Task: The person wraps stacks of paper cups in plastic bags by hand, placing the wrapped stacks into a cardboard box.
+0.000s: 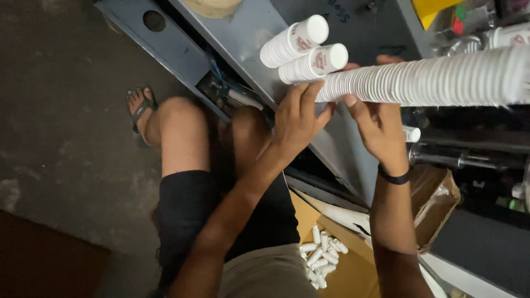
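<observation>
White cup stack (pixel 430 83), gripped by both hands, runs off-frame right.

arms: bare, no sleeves | right wrist: black band (pixel 394 178) | shorts (pixel 190 209): black | foot: dark sandal (pixel 139 110)

2 raised hands, left (pixel 296 118) and right (pixel 377 124), fingers curled.

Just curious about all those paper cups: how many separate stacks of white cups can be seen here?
3: two short stacks, upper and lower, lying on the grey metal surface, and one long stack held by both hands. More may be hidden at the top right.
</observation>
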